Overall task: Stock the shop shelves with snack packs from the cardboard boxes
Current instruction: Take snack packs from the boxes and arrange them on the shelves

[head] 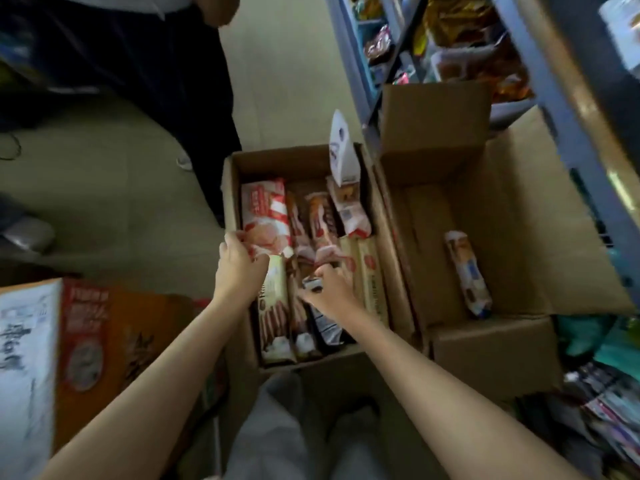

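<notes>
left hand (239,261) pinched the near end of a red-and-white crinkly plastic biscuit pack (266,216) in the open brown cardboard box (384,237), pack's long axis running away from the person. right hand (329,289) gripped a small dark-and-white wrapper end (312,284) just beside. blue metal shop shelves (540,74) stood up-right, nearer the right arm. pack print blurred; white box label (24,327) handwriting unreadable.

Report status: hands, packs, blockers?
Left hand grips red-and-white pack. Right hand pinches dark pack in full box. Nothing blocking.
</notes>
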`<act>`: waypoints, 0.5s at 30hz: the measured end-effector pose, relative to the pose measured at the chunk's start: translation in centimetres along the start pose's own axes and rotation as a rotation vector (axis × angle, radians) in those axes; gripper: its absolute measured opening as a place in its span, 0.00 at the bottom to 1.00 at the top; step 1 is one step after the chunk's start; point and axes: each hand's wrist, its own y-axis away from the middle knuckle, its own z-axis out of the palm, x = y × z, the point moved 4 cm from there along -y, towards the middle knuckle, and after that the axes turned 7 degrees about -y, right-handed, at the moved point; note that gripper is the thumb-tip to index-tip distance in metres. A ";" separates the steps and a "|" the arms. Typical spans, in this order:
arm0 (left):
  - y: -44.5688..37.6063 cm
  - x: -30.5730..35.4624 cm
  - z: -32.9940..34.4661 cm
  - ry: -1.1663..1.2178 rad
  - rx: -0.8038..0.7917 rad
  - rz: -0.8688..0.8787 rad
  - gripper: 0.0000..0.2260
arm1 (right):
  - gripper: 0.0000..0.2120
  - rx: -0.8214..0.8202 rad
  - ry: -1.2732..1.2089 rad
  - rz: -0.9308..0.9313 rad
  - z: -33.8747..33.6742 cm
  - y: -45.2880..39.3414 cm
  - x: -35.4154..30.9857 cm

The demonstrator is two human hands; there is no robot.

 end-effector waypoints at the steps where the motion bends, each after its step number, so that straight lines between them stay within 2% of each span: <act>1: -0.5 -0.6 0.3 -0.014 -0.023 0.008 0.20 | 0.24 -0.012 -0.059 0.049 0.9 -0.9 0.6; 4: -1.5 -2.1 1.3 -0.049 -0.088 0.020 0.21 | 0.23 0.048 -0.162 0.128 2.9 -2.6 1.7; 6: -1.8 -3.0 1.8 -0.038 -0.120 0.003 0.22 | 0.23 0.138 -0.132 0.082 3.7 -3.2 1.3; 8: -2.1 -3.9 2.0 0.001 -0.112 -0.015 0.20 | 0.28 0.206 -0.070 0.003 3.9 -3.8 -0.1; 10: -2.2 -4.8 2.0 0.048 -0.083 -0.044 0.20 | 0.34 0.224 -0.081 -0.025 4.2 -4.3 -1.6; 11: -2.2 -5.1 2.0 0.069 -0.076 -0.054 0.20 | 0.33 0.233 -0.084 -0.021 4.4 -4.6 -2.1; 15: -1.9 -5.1 2.6 0.096 -0.076 -0.038 0.21 | 0.08 0.357 -0.039 -0.092 3.5 -4.6 -3.9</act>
